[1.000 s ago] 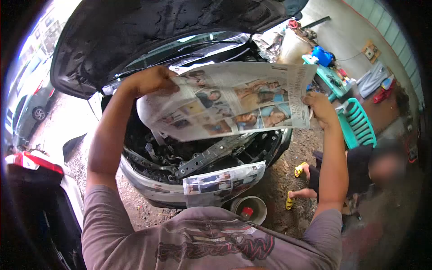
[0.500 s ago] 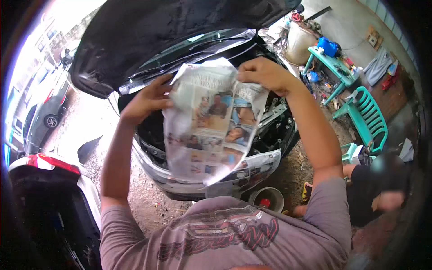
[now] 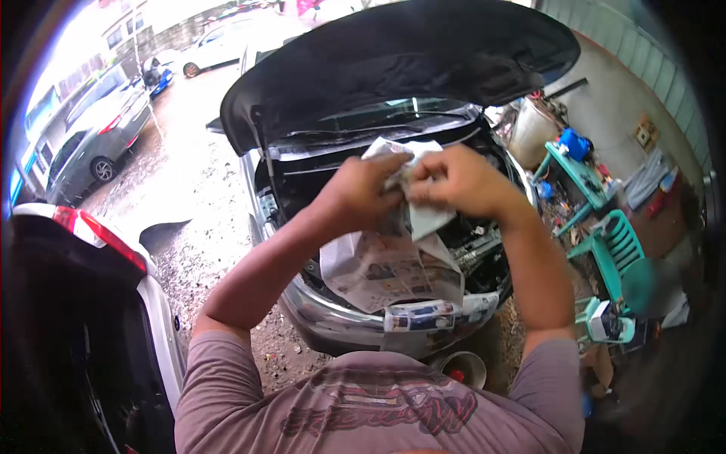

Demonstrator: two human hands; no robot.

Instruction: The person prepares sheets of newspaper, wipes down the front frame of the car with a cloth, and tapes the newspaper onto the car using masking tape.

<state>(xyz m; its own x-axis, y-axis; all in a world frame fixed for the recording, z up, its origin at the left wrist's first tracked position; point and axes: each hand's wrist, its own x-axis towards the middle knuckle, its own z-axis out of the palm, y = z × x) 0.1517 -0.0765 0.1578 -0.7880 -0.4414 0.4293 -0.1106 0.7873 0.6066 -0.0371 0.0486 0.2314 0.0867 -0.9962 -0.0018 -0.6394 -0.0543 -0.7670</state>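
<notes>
Both hands meet in front of the open engine bay (image 3: 480,253), holding a sheet of newspaper (image 3: 386,272) bunched at its top. My left hand (image 3: 367,191) grips the crumpled part from the left. My right hand (image 3: 454,181) pinches it from the right, almost touching the left. The lower part of the sheet hangs loose over the front of the car (image 3: 333,314). More newspaper (image 3: 423,316) lies stuck along the bumper. The black hood (image 3: 401,60) stands raised behind the hands.
A white bucket (image 3: 473,367) with a red item stands below the bumper. At right are a green table (image 3: 578,178), a green chair (image 3: 616,246) and a blurred person's head (image 3: 652,287). An open-backed car (image 3: 83,303) is near left; a grey car (image 3: 106,136) stands beyond.
My hands have come together, and the newspaper, spread wide before, is now gathered and crumpled at the top. The view has shifted, showing more of the yard at left.
</notes>
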